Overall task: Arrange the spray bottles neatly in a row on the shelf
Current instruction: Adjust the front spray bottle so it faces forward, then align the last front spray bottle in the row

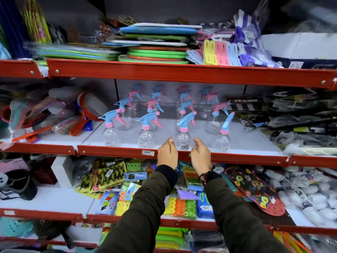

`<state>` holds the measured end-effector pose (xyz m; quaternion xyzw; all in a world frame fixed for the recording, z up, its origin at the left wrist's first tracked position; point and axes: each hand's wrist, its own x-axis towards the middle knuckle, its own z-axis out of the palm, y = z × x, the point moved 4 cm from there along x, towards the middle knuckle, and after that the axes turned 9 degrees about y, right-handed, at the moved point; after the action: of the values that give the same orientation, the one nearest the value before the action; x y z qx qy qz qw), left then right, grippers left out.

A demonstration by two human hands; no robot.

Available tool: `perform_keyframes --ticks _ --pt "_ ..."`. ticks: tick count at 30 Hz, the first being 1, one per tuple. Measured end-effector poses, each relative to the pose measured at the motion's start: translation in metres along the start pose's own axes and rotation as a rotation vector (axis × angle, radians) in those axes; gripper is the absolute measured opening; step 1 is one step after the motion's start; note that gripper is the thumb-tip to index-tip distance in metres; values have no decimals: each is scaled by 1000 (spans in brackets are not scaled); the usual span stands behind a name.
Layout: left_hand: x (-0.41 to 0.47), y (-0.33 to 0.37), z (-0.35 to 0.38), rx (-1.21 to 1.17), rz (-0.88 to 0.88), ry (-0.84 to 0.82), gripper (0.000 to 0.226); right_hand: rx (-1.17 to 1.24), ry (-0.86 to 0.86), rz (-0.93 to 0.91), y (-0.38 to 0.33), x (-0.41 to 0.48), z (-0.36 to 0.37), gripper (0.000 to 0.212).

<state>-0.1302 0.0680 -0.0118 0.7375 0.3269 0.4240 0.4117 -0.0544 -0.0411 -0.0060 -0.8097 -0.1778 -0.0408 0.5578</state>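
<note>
Bottles stand in four lines on the white shelf (246, 143), going from the front edge to the back. I see clear spray bottles with pink and blue tops. In the front row there are four: the far left bottle (109, 132), the second bottle (146, 134), the third bottle (183, 137) and the far right bottle (223, 138). My left hand (167, 155) and my right hand (200, 157) are up at the red shelf edge (113, 152), one on each side of the third bottle. Both hands are loose and half curled, and they hold nothing. They are near that bottle, but I cannot tell if a finger touches it. Its blue trigger leans to the left. On the far right bottle the top turns toward me. A price tag (148, 152) sticks on the red edge, just left of my left hand.
</note>
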Motion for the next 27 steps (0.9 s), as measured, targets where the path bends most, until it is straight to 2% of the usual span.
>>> perform_keyframes --ticks 3,6,27 --pt "6 -2 13 29 -53 -7 45 -107 -88 -14 1 12 5 51" --pt "9 -4 19 50 -67 -2 47 -115 -119 -23 5 16 7 48" --pt "25 -2 19 14 -67 -105 47 -95 27 -70 15 9 6 44"
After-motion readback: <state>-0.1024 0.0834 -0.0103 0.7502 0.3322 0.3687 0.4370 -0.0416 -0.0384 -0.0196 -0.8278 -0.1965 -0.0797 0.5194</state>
